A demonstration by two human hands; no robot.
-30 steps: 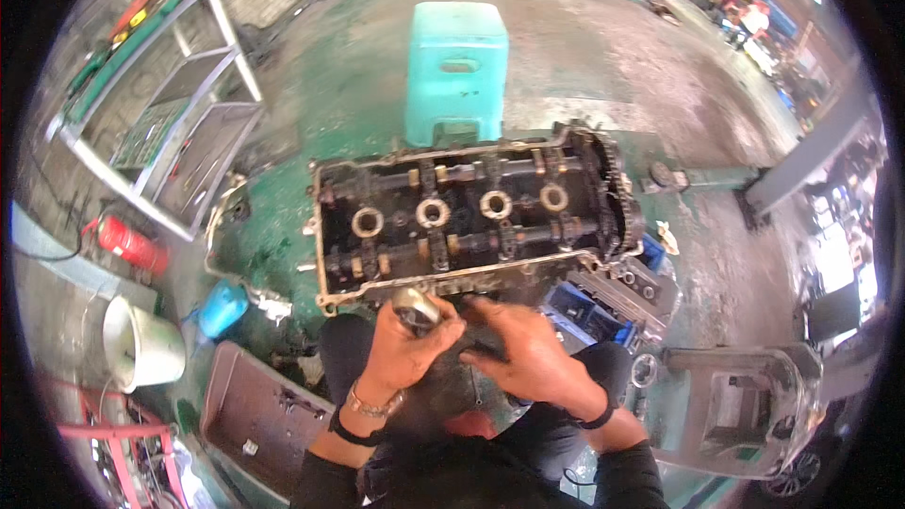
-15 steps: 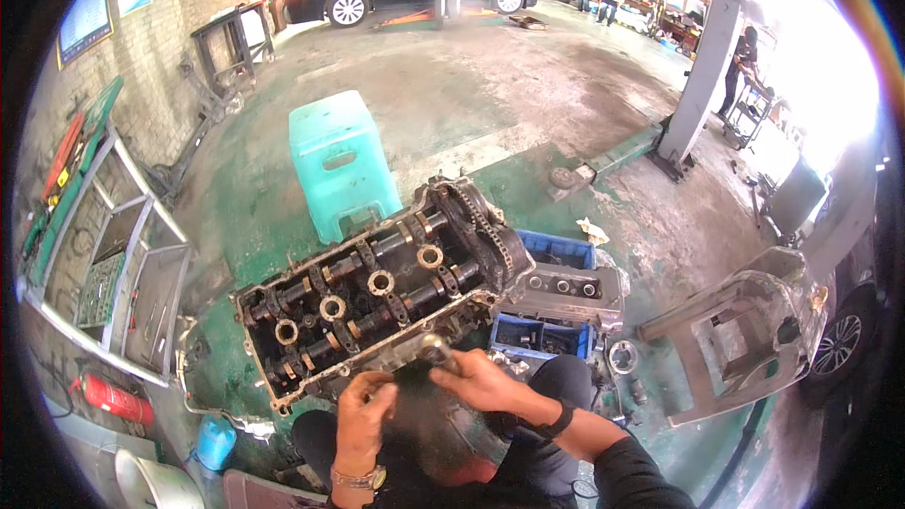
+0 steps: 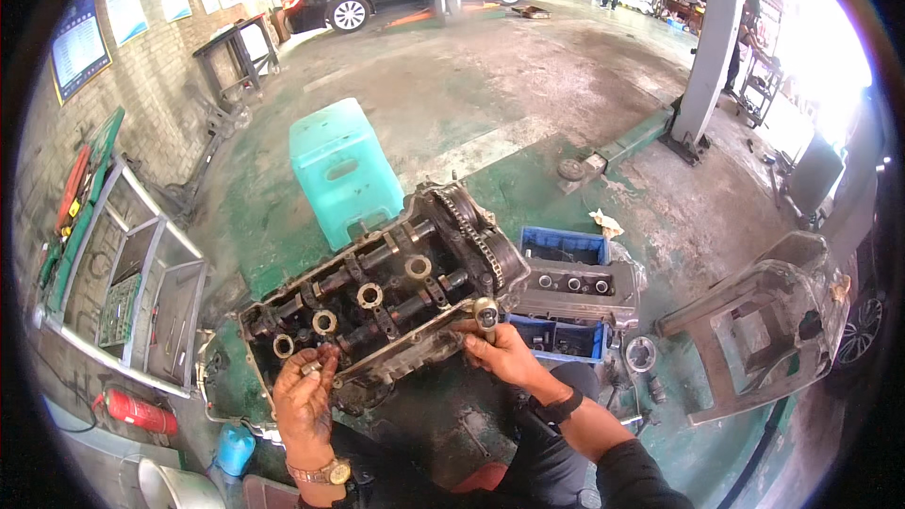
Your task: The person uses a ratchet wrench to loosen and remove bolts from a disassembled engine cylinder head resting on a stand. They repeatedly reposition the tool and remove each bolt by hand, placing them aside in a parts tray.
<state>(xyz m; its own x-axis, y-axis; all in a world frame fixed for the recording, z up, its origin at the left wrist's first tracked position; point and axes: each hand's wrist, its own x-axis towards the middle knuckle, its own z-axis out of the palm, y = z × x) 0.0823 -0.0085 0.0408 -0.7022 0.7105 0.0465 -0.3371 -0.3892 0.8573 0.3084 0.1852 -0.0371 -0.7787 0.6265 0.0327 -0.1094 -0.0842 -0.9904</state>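
Note:
An engine cylinder head (image 3: 386, 290) with two camshafts and a timing chain (image 3: 471, 238) lies slantwise before me. In my right hand (image 3: 509, 358), by its near side close to the chain end, is a ratchet wrench (image 3: 485, 315), its round head pointing up. My left hand (image 3: 304, 405) is over the near left part of the cylinder head, fingers drawn together near the camshaft. Something small and metallic shows at those fingers, but I cannot make out what it is. The palm side of my right hand is partly hidden.
Behind the cylinder head stands a turquoise plastic stool (image 3: 344, 170). To its right, a valve cover (image 3: 580, 290) rests across blue bins (image 3: 566, 243). A metal frame part (image 3: 773, 339) lies farther right. At left are a metal rack (image 3: 151, 273) and a red fire extinguisher (image 3: 139, 411).
My left hand has moved left and up onto the cylinder head. My right hand, with the ratchet wrench, has shifted right and up, away from the left. The view has turned slightly.

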